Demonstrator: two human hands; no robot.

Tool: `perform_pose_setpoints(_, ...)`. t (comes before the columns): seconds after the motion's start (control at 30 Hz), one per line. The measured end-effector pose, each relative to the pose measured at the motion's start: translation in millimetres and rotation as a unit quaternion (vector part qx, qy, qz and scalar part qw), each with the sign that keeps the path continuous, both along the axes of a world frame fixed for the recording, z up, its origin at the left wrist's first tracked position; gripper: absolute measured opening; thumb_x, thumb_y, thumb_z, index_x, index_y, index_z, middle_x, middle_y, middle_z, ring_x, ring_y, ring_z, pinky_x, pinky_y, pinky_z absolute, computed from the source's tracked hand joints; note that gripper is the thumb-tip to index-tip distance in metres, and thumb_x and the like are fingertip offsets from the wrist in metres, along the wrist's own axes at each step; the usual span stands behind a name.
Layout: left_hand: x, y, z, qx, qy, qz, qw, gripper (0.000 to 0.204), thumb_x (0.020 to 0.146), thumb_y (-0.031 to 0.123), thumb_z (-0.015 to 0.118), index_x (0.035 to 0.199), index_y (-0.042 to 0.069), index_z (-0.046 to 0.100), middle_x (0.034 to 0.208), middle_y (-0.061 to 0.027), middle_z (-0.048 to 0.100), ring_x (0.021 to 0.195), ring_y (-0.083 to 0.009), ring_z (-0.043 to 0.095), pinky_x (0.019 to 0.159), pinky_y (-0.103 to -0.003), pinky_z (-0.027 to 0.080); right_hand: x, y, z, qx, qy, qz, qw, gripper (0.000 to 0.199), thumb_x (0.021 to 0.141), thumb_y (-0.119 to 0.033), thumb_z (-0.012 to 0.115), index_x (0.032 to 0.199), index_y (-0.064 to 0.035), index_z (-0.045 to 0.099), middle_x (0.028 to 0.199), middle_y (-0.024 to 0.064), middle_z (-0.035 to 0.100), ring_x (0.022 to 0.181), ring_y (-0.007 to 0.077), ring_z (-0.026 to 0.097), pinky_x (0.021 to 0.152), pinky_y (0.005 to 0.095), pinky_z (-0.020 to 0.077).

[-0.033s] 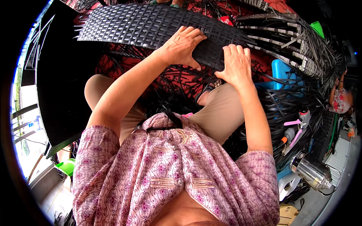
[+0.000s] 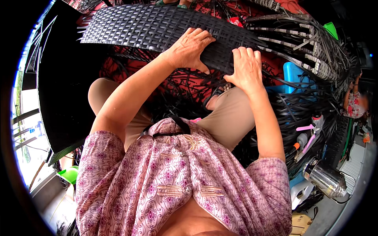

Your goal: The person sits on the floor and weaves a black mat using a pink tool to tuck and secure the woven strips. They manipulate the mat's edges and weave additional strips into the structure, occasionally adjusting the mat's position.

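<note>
A long band of black woven plastic wicker stretches across the far side of my knees, its left end fringed with short strip ends. My left hand grips it right of the middle, fingers over the weave and thumb at the near edge. Just to the right, my right hand holds the same band, with fingertips on top and thumb by the near edge. The undersides of both grips are hidden. Beyond the right hand, the band runs toward a partly woven grey-and-black frame trailing loose strips.
Loose black strips heap on my right beside a blue plastic piece. Pink-handled cutters and a steel flask lie nearer. A large black panel stands at left. Another person is at far right; feet show beyond the band.
</note>
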State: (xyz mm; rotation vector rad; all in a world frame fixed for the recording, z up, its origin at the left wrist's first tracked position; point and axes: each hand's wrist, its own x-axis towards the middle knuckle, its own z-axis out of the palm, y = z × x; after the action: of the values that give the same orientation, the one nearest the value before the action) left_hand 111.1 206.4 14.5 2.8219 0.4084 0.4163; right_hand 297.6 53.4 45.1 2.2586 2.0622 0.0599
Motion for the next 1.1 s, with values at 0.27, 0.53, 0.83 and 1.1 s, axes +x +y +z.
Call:
perform_pose_setpoints(0.27, -2.4, 1.5, 0.4, 0.013, -0.025, -0.007, 1.000, 0.104, 0.051, 0.056, 0.091, 0.135, 0.001, 0.062, 0.125, -0.0106, 0.060, 0.122, -0.0282, 0.055, 0.109, -0.041, 0.040, 18.3, 32.6, 14.2, 0.008, 0.132, 0.000, 0.991, 0.139, 0.042, -0.040, 0.099, 0.159, -0.0081, 0.032, 0.163, 0.0198, 0.033, 0.152, 0.0373, 0.029, 0.123, 0.0517, 0.0262)
perform_pose_setpoints(0.53, 57.1, 50.1, -16.1, 0.020, -0.114, 0.111, 0.987, 0.068, 0.099, 0.062, 0.053, 0.144, 0.011, 0.059, 0.143, -0.0104, 0.056, 0.136, -0.0311, 0.049, 0.115, -0.048, 0.034, 16.9, 27.2, 16.9, -0.027, 0.161, 0.002, 0.987, 0.114, 0.049, -0.044, 0.094, 0.148, -0.0046, 0.052, 0.158, 0.0185, 0.040, 0.147, 0.0371, 0.035, 0.121, 0.0505, 0.0303)
perform_pose_setpoints(0.83, 53.2, 28.3, -29.1, 0.087, -0.126, 0.079, 0.985, 0.053, 0.096, 0.041, 0.065, 0.137, 0.006, 0.065, 0.137, -0.0088, 0.061, 0.130, -0.0278, 0.053, 0.112, -0.042, 0.038, 41.9, 51.8, -34.0, 0.263, 0.158, -0.044, 0.951, 0.077, 0.089, -0.052, 0.071, 0.144, -0.0031, 0.050, 0.148, 0.0191, 0.051, 0.140, 0.0365, 0.045, 0.115, 0.0517, 0.0357)
perform_pose_setpoints(1.1, 44.1, 29.4, -15.4, 0.011, -0.111, 0.066, 0.992, 0.050, 0.093, 0.041, 0.070, 0.128, 0.005, 0.068, 0.117, -0.0078, 0.063, 0.113, -0.0266, 0.058, 0.101, -0.042, 0.043, 36.8, 54.6, -52.2, 0.325, 0.086, -0.115, 0.935, 0.038, 0.092, -0.034, 0.072, 0.113, -0.0025, 0.063, 0.114, 0.0176, 0.063, 0.111, 0.0374, 0.057, 0.098, 0.0494, 0.0452)
